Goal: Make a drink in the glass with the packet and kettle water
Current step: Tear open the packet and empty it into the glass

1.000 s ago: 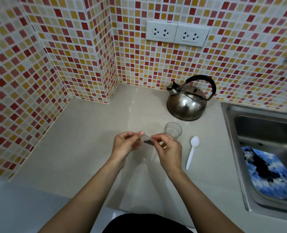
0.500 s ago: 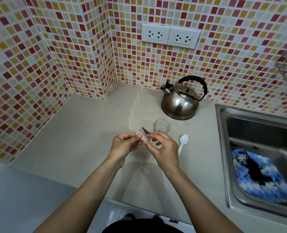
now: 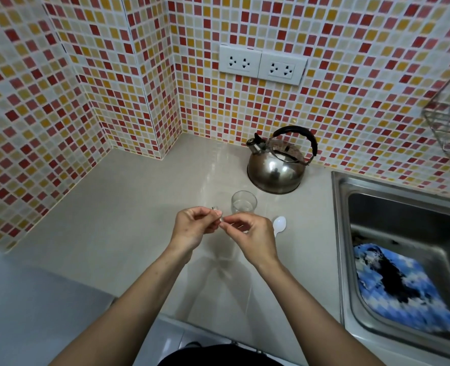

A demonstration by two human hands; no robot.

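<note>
Head view shows your left hand and right hand pinching the small packet between them above the tabletop, with the glass just beyond your right hand, toward the kettle.

place: home kitchen | evidence: mosaic-tiled wall is backing a beige countertop; whistling kettle is sitting beside a stainless sink; twin wall sockets are showing above
</note>
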